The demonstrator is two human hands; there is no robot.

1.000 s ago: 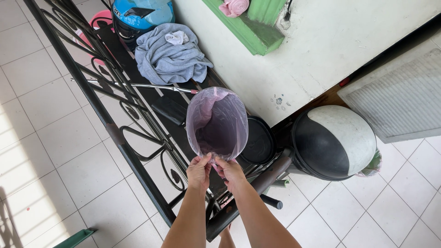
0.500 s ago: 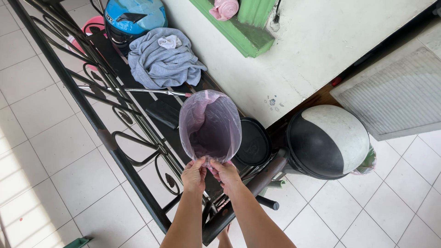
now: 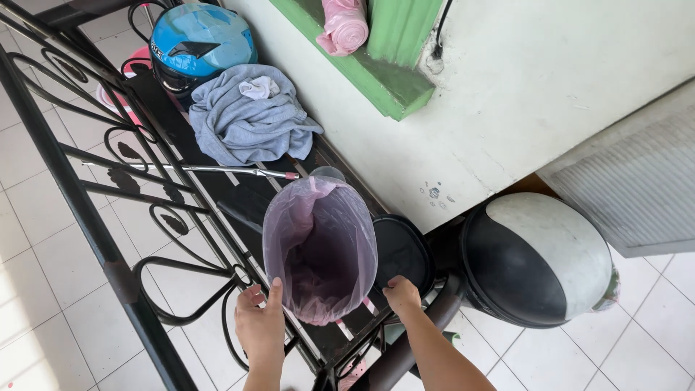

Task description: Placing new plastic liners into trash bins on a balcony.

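Pink plastic bag (image 3: pixel 318 250) already lines the small bin on the black bench (image 3: pixel 217 181), left hand (image 3: pixel 259 327) and right hand (image 3: pixel 402 295) gripping its rim, edge not yet smoothed

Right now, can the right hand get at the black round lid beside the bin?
Probably yes: the right hand sits at the bag-lined bin, right beside the black lid, with nothing between them.
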